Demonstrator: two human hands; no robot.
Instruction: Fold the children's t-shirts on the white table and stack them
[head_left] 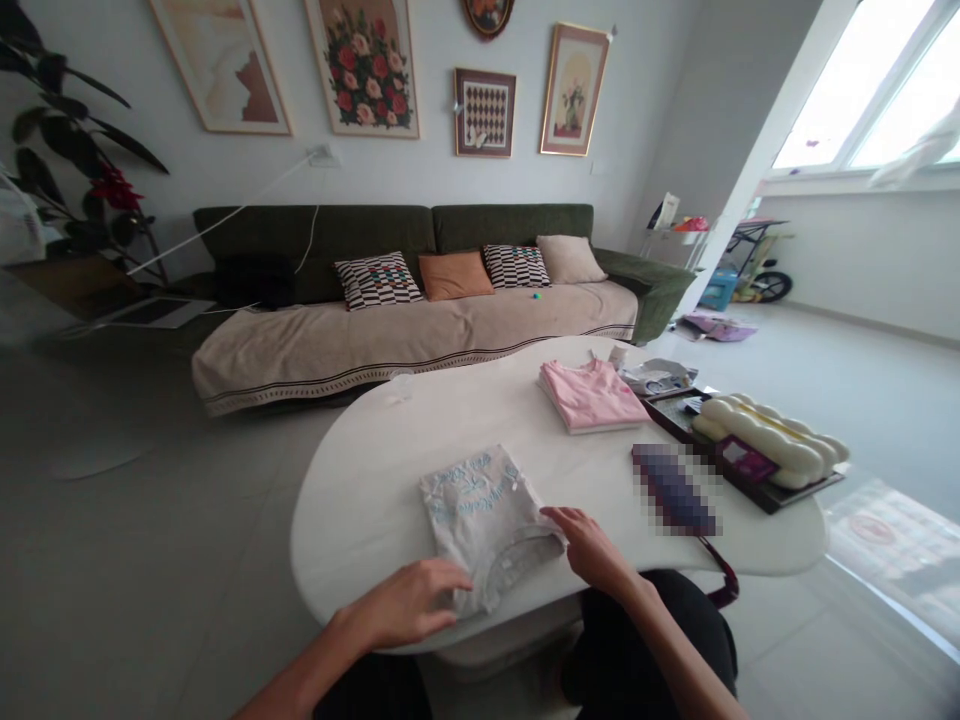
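A folded grey garment (484, 520) with light blue embroidery lies near the front edge of a white oval table (390, 470). My left hand (409, 603) rests flat at the garment's near left corner, fingers stretched out and touching the cloth. My right hand (592, 545) lies open at its right edge, fingertips on the fabric. Neither hand grips anything. A folded pink garment (592, 395) sits farther back on the table to the right.
A dark tray (787, 490) with a cream cushioned object (772, 440) stands at the table's right end, beside a blurred dark item (675, 490). A green sofa (427, 290) with several cushions runs along the far wall. A plant (67, 160) stands at left.
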